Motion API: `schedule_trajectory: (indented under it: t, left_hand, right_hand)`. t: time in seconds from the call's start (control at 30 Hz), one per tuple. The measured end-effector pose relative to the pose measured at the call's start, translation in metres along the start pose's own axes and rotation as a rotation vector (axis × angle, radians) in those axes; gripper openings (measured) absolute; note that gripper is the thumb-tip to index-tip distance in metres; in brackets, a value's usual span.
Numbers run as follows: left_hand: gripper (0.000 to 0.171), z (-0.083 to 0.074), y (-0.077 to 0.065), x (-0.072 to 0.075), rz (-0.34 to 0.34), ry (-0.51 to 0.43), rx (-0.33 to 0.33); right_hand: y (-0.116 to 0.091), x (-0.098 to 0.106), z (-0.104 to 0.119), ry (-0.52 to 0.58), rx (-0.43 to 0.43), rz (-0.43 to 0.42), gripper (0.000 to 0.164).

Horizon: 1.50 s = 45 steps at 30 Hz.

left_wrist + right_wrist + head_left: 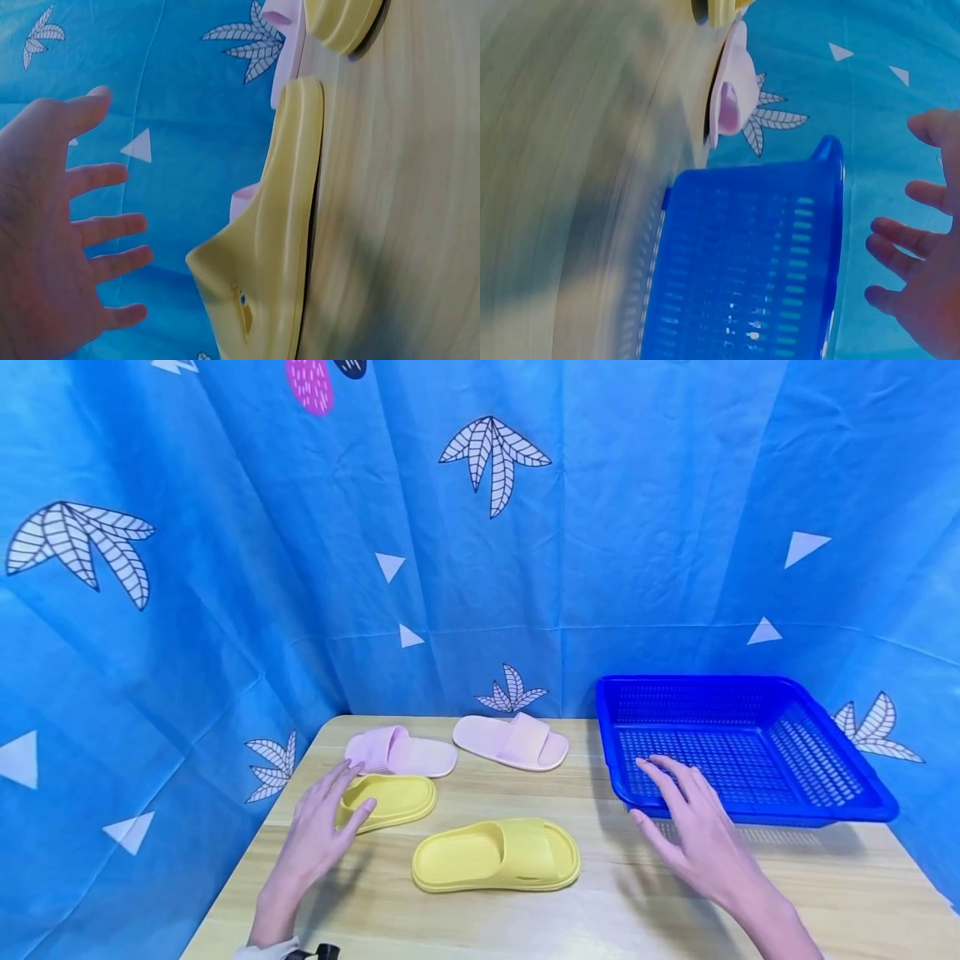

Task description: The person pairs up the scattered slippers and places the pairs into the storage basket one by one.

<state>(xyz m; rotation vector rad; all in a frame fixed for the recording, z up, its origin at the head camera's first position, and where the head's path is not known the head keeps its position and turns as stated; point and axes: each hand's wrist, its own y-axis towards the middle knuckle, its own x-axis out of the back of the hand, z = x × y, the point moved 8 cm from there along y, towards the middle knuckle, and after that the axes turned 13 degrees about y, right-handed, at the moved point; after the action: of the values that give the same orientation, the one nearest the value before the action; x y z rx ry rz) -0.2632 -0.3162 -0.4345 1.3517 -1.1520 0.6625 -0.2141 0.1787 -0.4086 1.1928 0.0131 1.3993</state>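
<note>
Yellow slippers: two; pink slippers: two; one blue basket; two hands spread loosely.

"Where could we pass?"
"Over bare tabletop between the front yellow slipper and the blue basket."
"What blocks us?"
"The basket's raised wall, near our right hand."

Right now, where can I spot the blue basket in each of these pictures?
Head: the blue basket is at right, below mid-height, its near side partly covered by the right hand.
Left wrist: it is not in this picture.
Right wrist: the blue basket fills the lower middle, with the right hand at the right edge.
Shared landmark: the blue curtain with white leaf prints, in all three.
</note>
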Motion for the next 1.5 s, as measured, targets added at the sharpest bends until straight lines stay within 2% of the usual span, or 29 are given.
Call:
schedule_trajectory:
  t: [0.2,0.57,0.83,1.07,1.17,1.5]
  left_hand:
    - [0.071,0.012,0.001,-0.001,0.029,0.030,0.007]
    - [0.078,0.037,-0.003,-0.009,0.079,-0.008,0.055]
    - [0.080,0.041,-0.003,-0.013,0.085,-0.027,0.043]
    - [0.082,0.045,0.000,-0.025,0.104,-0.062,0.040]
    - [0.083,0.047,0.000,-0.030,0.115,-0.070,0.048]
    - [0.089,0.049,0.006,-0.044,0.132,-0.035,0.060]
  right_hand:
    - [0.004,-0.011,0.007,0.011,0.023,0.018,0.071]
    - [0.006,-0.036,0.018,0.042,0.037,0.081,0.077]
    - [0.010,-0.051,0.026,0.077,0.052,0.107,0.071]
    - [0.014,-0.063,0.033,0.085,0.072,0.134,0.074]
    - [0.014,-0.070,0.033,0.089,0.052,0.162,0.076]
    - [0.015,-0.085,0.036,0.087,0.057,0.196,0.078]
